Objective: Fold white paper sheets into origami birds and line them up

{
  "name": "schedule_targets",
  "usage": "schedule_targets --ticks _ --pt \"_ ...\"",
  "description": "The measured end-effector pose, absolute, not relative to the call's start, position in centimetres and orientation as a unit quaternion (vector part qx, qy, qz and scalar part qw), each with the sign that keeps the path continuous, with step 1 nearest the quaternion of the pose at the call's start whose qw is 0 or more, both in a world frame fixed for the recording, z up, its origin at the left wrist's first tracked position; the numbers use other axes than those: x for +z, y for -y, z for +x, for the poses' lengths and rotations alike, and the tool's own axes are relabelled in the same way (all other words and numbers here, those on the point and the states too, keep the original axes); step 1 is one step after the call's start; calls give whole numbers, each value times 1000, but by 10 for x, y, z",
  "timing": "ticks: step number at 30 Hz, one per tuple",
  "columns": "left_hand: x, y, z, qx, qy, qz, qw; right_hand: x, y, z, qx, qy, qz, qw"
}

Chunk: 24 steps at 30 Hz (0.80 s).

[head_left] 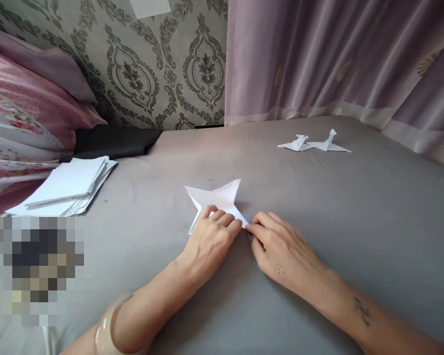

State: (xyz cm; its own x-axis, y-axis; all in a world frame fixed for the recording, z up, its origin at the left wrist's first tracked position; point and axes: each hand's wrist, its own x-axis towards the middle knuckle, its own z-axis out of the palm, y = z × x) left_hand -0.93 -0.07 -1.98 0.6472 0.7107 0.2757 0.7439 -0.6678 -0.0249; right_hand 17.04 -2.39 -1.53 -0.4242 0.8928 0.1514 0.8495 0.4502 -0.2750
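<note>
A partly folded white paper [218, 199] with pointed flaps lies on the grey bedsheet [318, 207] in the middle of the view. My left hand [210, 241] rests on its near edge with curled fingers pressing the paper down. My right hand [277, 246] is beside it, fingertips pinched on the paper's near right corner. Both hands touch the same sheet and nearly meet each other.
Two finished folded paper figures [313, 143] sit farther back on the right. A stack of white sheets [68, 185] lies at the left, with a black cloth [114, 140] behind it. Pink patterned bedding [18, 123] is at far left, a mauve curtain [336, 54] at the back.
</note>
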Motion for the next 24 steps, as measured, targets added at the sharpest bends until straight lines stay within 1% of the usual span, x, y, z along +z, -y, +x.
schedule_targets --ticks 9,19,24 --pt "-16 5 4 -88 465 -879 58 -23 13 172 102 804 -555 186" --pt "-16 2 9 -96 447 -884 102 -29 9 174 135 768 -595 196" --pt "-15 -1 9 -89 433 -890 114 -20 6 186 194 757 -593 194"
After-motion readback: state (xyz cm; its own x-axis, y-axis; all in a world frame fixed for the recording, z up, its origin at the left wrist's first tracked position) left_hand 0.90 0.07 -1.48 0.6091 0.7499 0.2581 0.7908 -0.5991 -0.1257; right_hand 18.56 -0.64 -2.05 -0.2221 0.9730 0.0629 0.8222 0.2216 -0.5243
